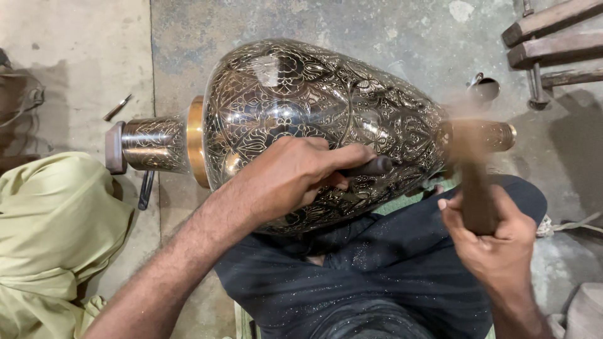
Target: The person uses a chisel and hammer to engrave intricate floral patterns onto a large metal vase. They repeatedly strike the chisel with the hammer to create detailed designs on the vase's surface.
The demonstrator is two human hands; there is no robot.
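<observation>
Fingers: left hand [289, 176] grips chisel [370, 167] on engraved vase [314, 107] | right hand [496, 242] grips mallet [475, 188]

One engraved metal vase [314, 107] lies on its side across the lap. Two hands work at it: the left hand [295, 176], its grip closed on one dark chisel [370, 167], and the right hand [496, 242], wrapped round one wooden-handled hammer [474, 182], blurred. On the concrete floor [81, 56] lie two small loose tools: one thin metal tool [117, 107] towards the far left edge and one dark one [146, 190] under the vase's neck. Three wooden slats [553, 37] show at the far right corner. One small metal cup [483, 88] sits beside them.
</observation>
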